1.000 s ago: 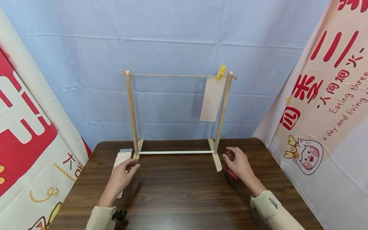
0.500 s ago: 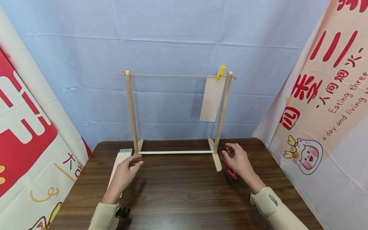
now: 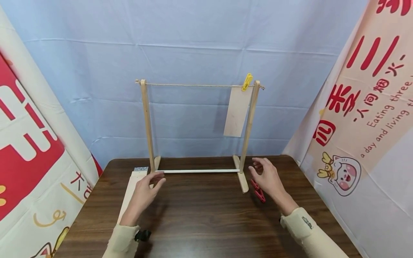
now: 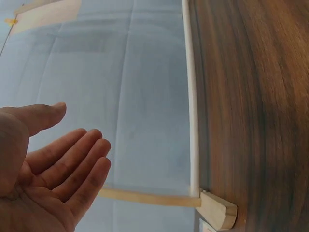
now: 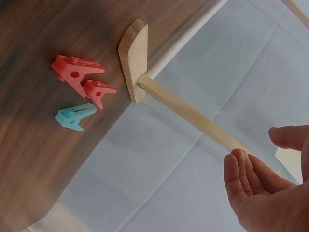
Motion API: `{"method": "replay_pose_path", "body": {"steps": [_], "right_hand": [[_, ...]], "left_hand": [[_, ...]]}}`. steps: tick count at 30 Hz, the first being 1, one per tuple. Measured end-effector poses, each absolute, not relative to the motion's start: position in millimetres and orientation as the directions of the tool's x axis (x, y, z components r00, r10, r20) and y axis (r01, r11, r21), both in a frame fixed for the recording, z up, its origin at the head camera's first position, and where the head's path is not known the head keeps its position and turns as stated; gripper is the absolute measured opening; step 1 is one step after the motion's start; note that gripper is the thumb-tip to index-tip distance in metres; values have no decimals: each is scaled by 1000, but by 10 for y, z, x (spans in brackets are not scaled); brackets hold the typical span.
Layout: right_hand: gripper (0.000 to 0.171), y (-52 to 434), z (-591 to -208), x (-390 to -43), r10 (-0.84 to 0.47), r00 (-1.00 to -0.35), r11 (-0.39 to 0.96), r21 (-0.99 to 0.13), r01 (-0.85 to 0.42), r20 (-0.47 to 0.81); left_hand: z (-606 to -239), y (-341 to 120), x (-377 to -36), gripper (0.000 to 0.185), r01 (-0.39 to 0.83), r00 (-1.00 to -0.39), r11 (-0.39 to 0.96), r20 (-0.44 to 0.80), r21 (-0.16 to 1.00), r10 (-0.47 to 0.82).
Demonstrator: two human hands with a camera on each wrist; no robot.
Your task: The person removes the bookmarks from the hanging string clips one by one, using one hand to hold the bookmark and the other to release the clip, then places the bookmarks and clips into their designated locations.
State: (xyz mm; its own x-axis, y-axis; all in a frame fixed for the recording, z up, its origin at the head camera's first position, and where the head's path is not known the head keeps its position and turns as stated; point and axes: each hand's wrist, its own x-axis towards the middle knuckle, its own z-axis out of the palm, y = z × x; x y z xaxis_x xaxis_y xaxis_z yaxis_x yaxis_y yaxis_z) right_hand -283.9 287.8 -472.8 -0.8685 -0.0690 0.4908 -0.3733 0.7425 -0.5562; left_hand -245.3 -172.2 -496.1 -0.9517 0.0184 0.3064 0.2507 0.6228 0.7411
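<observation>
My left hand (image 3: 144, 192) hovers over the table by the left foot of a wooden frame, its fingers relaxed and holding nothing. Beneath and beside it lie stacked pale cards (image 3: 130, 190), partly hidden by the hand and forearm; one at the far end has a blue pattern. My right hand (image 3: 266, 179), also holding nothing, is raised beside the frame's right foot. Near it on the table are red clothespins (image 5: 77, 72) and a light blue clothespin (image 5: 75, 116). A pale card (image 3: 238, 113) hangs from the frame's string (image 3: 190, 85), clipped by a yellow clothespin (image 3: 247, 82).
The wooden frame (image 3: 147, 125) stands at the back of the dark wood table (image 3: 200, 215), with a white rod (image 3: 200, 171) joining its feet. A pale blue cloth (image 3: 193, 53) hangs behind. Printed banners (image 3: 364, 107) hang at both sides.
My left hand has moved a little to the right and forward, away from the cards. The right hand has shifted slightly forward, showing more of the red clothespins.
</observation>
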Motion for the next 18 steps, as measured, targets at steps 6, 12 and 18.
{"method": "replay_pose_path", "body": {"steps": [6, 12, 18], "right_hand": [[35, 2879, -4663, -2857, -70, -865, 740, -556, -379, 498], [35, 2850, -4553, -2880, -81, -848, 742, -536, -403, 524], [36, 2829, -4447, -2886, -93, -836, 744, -521, -419, 541]], "left_hand": [[-4936, -1655, -2482, 36, 262, -950, 602, 310, 754, 26], [-4912, -1619, -2500, 36, 283, -942, 583, 334, 761, 20], [-4866, -1575, -2528, 36, 314, -932, 569, 361, 760, 32]]}}
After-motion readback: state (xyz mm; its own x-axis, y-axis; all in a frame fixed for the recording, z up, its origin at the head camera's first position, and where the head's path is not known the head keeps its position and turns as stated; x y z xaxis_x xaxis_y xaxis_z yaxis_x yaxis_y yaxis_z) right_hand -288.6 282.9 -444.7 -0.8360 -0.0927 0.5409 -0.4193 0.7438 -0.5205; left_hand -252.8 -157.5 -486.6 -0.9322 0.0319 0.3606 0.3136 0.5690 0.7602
